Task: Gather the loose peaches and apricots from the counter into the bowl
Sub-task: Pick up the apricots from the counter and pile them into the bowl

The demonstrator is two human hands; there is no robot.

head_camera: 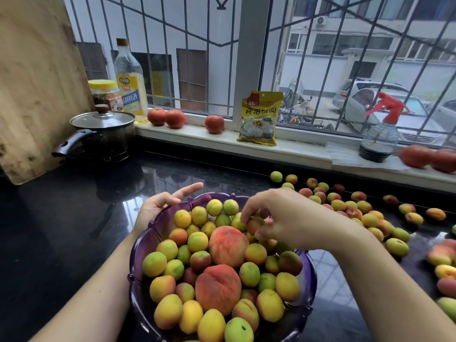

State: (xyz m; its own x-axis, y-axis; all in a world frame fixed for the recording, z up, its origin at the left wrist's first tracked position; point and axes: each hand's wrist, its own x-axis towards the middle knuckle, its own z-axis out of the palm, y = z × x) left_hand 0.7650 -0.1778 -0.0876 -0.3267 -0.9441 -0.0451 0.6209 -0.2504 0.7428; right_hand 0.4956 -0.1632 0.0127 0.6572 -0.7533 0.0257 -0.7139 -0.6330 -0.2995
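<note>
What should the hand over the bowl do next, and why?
Probably let go: the right hand is over the purple bowl with fingers curled round a small apricot, so dropping it there fits. Many loose fruits lie on the counter to its right, while the left hand touches the rim.

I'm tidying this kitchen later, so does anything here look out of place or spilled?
Yes: dozens of apricots lie scattered loose on the black counter right of the purple bowl, not gathered. Tomatoes sit loose along the windowsill. Nothing looks spilled or broken.
</note>
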